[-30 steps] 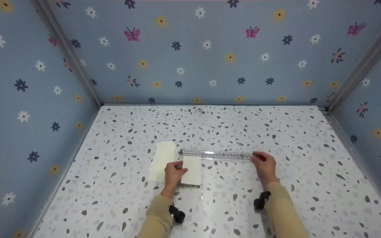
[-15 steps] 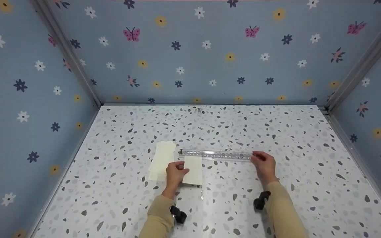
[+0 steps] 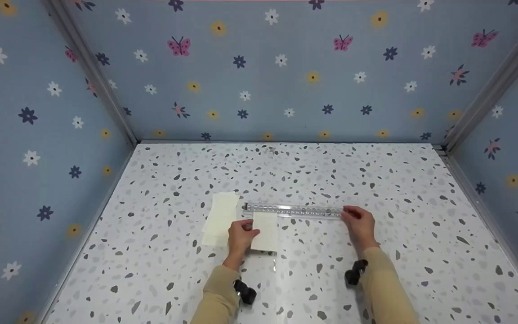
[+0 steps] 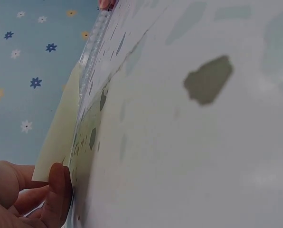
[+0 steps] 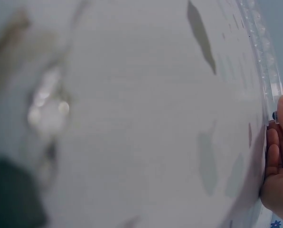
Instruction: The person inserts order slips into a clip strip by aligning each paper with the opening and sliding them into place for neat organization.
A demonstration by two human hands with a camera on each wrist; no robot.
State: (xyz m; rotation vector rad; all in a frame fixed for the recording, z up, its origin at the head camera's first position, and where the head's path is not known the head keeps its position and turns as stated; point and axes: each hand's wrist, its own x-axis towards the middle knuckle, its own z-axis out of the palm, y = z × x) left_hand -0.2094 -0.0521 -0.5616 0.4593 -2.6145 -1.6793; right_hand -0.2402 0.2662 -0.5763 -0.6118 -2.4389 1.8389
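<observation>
My left hand [image 3: 241, 236] pinches the left edge of a small pale-yellow sheet of paper [image 3: 265, 231] between thumb and fingers. In the left wrist view this sheet [image 4: 61, 128] tilts up off the table, its far end against a clear plastic strip [image 4: 90, 52]. The long clear strip [image 3: 299, 212], marked by a row of round bumps or holes, lies crosswise behind the sheet. At its right end, my right hand [image 3: 361, 225] pinches it with thumb and fingertips. Whether the sheet's far edge is under or merely touching the strip, I cannot tell.
Several more pale-yellow sheets [image 3: 220, 216] lie overlapping just left of my left hand. The speckled white table [image 3: 403, 180] spreads around both hands. Flower-patterned blue walls [image 3: 281, 81] stand at the back and both sides.
My left hand has slid slightly to the right, taking the pinched sheet along the strip's edge. The right hand and the strip stay practically where they were.
</observation>
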